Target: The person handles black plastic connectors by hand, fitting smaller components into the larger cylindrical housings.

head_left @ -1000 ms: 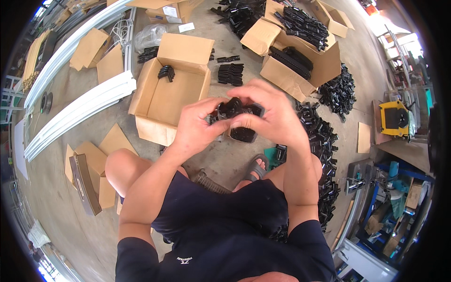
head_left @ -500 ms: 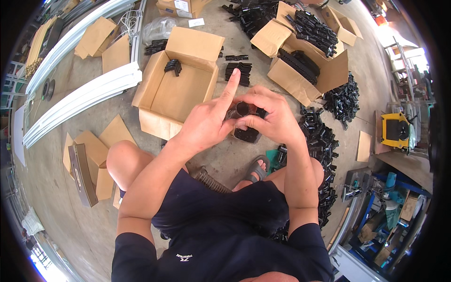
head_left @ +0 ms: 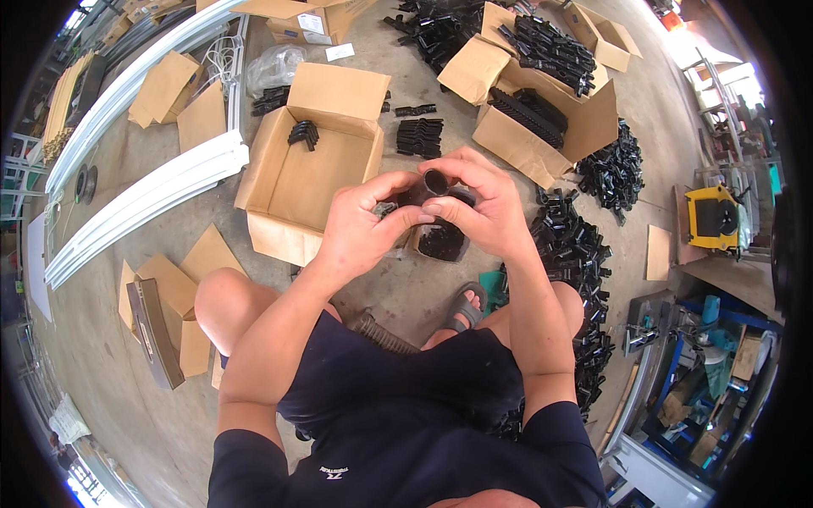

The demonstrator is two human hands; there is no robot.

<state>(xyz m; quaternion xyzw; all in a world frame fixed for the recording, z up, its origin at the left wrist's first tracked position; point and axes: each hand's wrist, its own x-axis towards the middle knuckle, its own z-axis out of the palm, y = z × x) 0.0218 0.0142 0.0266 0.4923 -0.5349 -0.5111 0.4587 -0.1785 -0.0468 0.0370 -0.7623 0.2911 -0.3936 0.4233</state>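
Note:
Both of my hands grip one black tubular pipe fitting (head_left: 435, 181), its round open end facing up. My left hand (head_left: 356, 220) is closed on its left side, thumb and fingers pressed to it. From the other side my right hand (head_left: 487, 207) pinches it, thumb across the front. My fingers hide most of the fitting's body. Just below the hands stands a dark, open-topped container (head_left: 442, 242) with a wet-looking black inside. A neat row of black fittings (head_left: 419, 137) lies on the floor beyond my hands.
An open cardboard box (head_left: 318, 182) at left holds a few black fittings (head_left: 303, 134). Another box (head_left: 525, 144) at right holds stacked ones. A long pile of loose fittings (head_left: 576, 262) runs down my right side. White metal profiles (head_left: 152, 207) lie at left.
My left index finger, stretched out before, has bent in onto the fitting. Both hands stay together in nearly the same place. The view has shifted slightly.

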